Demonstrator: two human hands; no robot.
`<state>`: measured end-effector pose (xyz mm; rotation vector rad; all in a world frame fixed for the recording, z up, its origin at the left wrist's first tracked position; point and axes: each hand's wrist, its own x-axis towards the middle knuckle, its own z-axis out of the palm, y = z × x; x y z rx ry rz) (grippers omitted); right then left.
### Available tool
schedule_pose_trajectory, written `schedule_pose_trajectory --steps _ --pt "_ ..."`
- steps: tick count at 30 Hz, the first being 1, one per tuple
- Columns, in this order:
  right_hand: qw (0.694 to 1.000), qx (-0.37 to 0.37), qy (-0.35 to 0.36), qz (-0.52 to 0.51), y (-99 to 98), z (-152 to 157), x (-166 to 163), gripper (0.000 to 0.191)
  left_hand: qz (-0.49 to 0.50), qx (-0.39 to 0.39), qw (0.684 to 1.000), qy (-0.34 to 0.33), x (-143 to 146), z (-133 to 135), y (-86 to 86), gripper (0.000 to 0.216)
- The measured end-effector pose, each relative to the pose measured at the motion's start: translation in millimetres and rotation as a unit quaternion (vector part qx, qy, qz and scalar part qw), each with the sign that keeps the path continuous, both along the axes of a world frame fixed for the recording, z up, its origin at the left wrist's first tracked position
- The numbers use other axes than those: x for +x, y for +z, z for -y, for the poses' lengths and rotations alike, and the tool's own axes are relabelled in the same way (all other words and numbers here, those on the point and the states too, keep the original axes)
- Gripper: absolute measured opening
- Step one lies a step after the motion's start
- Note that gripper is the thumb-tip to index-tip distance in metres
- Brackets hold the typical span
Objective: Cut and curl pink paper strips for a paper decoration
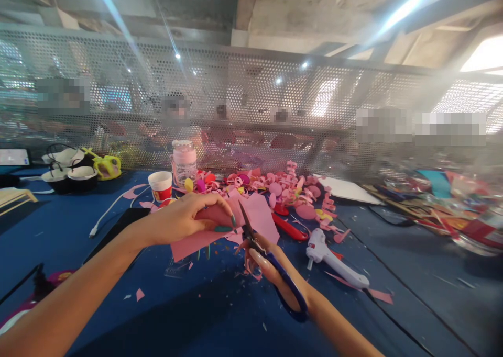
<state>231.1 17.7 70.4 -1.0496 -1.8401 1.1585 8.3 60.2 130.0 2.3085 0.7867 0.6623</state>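
Observation:
My left hand [196, 215] pinches a sheet of pink paper [194, 243] between thumb and fingers, above the blue table. Dark-blue-handled scissors [293, 297] are in my right hand [271, 265], blades pointing up and to the left. The blades stand close to the right of my left fingertips and the paper; whether they touch it I cannot tell. Behind the scissors lies another piece of pink paper [261, 213]. Small pink scraps are scattered below both hands. A heap of pink paper curls and discs [291, 181] spreads just beyond.
A white glue gun [334, 263] with a black cord lies at right, near a red-handled tool [290, 227]. Beyond my left hand stand a paper cup [160, 184] and a pink-lidded jar [184, 160]. A perforated metal screen [251, 106] borders the back; people sit behind it.

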Motion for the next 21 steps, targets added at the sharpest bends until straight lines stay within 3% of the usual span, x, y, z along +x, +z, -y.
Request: schedule_pose_trajectory --steps 9,21 --pt "0.999 0.039 -0.017 0.019 -12.2 0 7 0.04 -0.01 0.016 1.0 0.006 1 -2 -2.3 0.027" --pt "0.998 0.047 -0.014 0.032 -6.4 1 5 0.042 -0.018 0.025 1.0 0.004 2 -1 -2.5 0.026"
